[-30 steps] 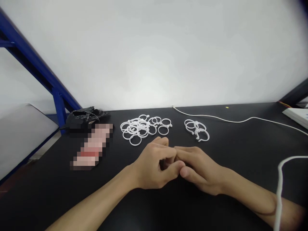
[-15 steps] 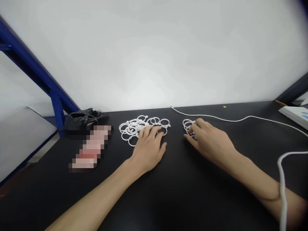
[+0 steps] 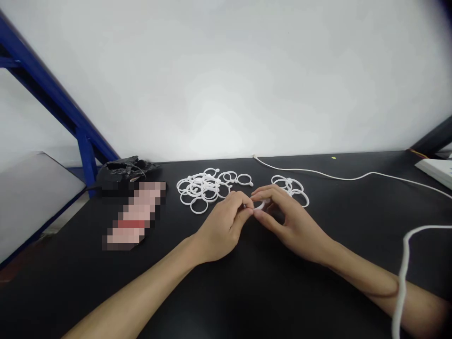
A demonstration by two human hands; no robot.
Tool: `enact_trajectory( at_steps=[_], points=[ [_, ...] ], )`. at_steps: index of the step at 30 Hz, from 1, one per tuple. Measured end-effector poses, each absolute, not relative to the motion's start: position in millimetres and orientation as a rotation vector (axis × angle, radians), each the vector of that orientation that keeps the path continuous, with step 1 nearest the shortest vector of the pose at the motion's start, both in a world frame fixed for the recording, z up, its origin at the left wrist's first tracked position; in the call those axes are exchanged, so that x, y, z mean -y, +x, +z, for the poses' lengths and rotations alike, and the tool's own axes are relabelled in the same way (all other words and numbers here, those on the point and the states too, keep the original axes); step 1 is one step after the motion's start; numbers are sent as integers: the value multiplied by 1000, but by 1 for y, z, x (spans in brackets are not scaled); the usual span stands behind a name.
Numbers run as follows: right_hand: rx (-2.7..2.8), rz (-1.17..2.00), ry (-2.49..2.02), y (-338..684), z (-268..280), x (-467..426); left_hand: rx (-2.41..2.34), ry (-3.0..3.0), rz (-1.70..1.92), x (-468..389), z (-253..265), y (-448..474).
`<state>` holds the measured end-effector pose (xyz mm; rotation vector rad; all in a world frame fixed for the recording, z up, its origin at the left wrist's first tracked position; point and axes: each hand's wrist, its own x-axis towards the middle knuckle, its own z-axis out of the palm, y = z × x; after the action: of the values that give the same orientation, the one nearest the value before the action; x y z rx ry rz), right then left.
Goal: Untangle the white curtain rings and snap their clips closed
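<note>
My left hand (image 3: 223, 226) is closed, its thumb and fingertips pinching the near-left edge of a white ring (image 3: 260, 206). From the other side my right hand (image 3: 295, 222) curls its thumb and fingers round that same ring, hiding part of it. Both hands are just above the black table (image 3: 226, 287), fingertips almost meeting. Beyond my left hand lies a loose pile of thin white rings (image 3: 199, 205), several with a small round knob. A smaller cluster of white rings (image 3: 302, 193) rests behind my right fingers.
At the left, a crumpled black plastic bag (image 3: 116, 175) lies by a blurred-out pinkish item (image 3: 141, 212). A white cable (image 3: 310, 172) runs along the back, and another stretch crosses over my right forearm. A white box (image 3: 436, 170) stands at the right edge; a blue frame (image 3: 52, 89) rises at left.
My left hand has moved right, off the pile, and closed into a pinch. My right hand has come left from the smaller cluster with a ring, and the rings there have spread.
</note>
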<state>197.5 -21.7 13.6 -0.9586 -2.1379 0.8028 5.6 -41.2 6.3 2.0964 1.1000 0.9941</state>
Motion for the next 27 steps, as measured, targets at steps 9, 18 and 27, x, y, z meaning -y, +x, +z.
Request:
enact_trajectory(
  at_steps=[9, 18, 27],
  points=[
    [1920, 1580, -783, 197, 17, 24, -964, 1834, 912, 46, 13, 3],
    [2272, 1242, -739, 198, 16, 32, -1030, 2121, 833, 51, 12, 14],
    [2398, 913, -647, 193, 19, 43, -983, 2121, 909, 55, 12, 17]
  ],
)
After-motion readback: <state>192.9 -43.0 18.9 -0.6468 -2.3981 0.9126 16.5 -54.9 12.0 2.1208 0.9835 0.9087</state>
